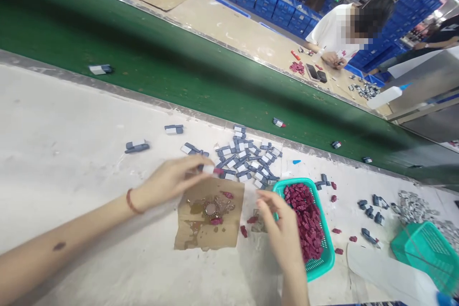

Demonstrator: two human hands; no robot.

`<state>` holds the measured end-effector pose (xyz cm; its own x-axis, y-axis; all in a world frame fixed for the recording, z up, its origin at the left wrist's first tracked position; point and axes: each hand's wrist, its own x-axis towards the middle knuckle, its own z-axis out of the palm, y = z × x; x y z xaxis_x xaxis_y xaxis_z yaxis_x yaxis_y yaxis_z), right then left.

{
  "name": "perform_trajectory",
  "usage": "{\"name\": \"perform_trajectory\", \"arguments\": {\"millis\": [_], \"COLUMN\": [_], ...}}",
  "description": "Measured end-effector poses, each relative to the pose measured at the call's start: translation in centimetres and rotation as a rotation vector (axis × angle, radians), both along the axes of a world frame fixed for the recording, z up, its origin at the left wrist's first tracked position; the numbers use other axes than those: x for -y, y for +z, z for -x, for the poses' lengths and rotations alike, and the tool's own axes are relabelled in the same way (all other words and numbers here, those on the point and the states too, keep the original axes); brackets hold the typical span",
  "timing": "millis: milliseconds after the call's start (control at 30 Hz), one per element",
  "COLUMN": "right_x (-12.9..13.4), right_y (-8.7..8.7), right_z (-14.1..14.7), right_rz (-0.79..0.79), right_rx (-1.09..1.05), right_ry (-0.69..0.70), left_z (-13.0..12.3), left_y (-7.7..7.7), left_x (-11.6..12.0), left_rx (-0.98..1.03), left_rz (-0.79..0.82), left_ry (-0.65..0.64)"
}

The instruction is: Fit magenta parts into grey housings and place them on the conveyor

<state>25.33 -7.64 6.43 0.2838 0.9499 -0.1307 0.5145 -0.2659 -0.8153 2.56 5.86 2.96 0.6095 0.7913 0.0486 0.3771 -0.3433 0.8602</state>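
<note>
My left hand [179, 174] pinches a small dark-blue and white plastic part with a dark-red end [211, 169]. It hovers over the top edge of a brown cardboard piece [186, 229], which carries wet smears, a small round cap-like object [210, 208] and a few dark-red bits. Fingers apart and nothing visible in them, my right hand [281, 224] is over the left rim of a green basket [328, 267] full of small dark-red plastic pieces [304, 215]. Beyond the cardboard lies a pile of dark-blue and white parts [247, 158].
A green conveyor belt [201, 86] carrying scattered parts crosses beyond the worktable. At right are a second green basket [412, 244], a pile of grey pieces [416, 205] and a white bottle [390, 267]. A co-worker [333, 28] sits across the belt.
</note>
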Motion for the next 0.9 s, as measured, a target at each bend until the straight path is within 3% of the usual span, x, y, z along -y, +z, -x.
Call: {"name": "perform_trajectory", "arguments": {"millis": [100,233,400,533,667,900], "right_x": [0.6,0.2,-0.3,-0.2,-0.2,1.1], "right_y": [-0.3,-2.5,-4.2,-4.9,-5.0,-2.6], "right_z": [-4.3,-6.7,-6.6,-7.1,-7.5,-6.2], "right_rz": [0.016,0.134,0.136,0.062,-0.001,-0.045], "right_rx": [0.505,0.894,1.076,1.013,0.849,0.030], "right_ry": [-0.105,-0.039,-0.025,0.023,0.002,-0.221], "left_z": [-1.1,-2.8,-1.2,3.5,7.6,8.8], "left_y": [0.0,-1.2,-2.2,-2.2,-1.3,1.5], "left_x": [-6.1,-13.1,-16.8,-18.0,-18.3,-16.6], "left_rx": [-0.105,-0.315,-0.403,-0.494,-0.586,-0.603], "left_rz": [-0.187,-0.304,-0.380,-0.392,-0.300,-0.137], "left_ry": [0.160,0.263,0.343,0.510,0.666,0.622]}}
